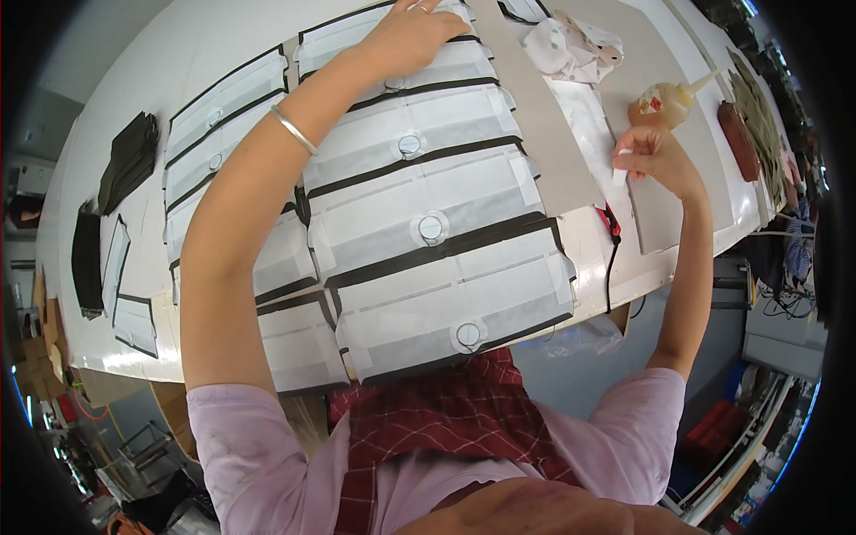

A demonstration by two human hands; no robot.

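We see the left hand (412, 34) stretched far across the white table (116, 107), lying palm down with the fingers spread flat on one of the white panels (419, 192) at the far end of the overlapping row; it presses on the sheet rather than clasping it. These panels, white with black edging and a small round disc near the middle of each, run in a shingled column from that hand back to the table's near edge, so the nearest ones lie well apart from the fingers. A metal bangle (294, 129) sits on the left forearm. The right hand (655, 152) is off to the side over a grey board (660, 214), its thumb and fingertips pinched together on a small white strip (621, 162), perhaps a piece of tape, though it is too small to tell. Just beyond that hand lies a glue bottle (664, 102) with an amber fill and pointed nozzle, and near it a crumpled white cloth (571, 45). A second column of panels lies to the left, with black pieces (129, 160) stacked further out.
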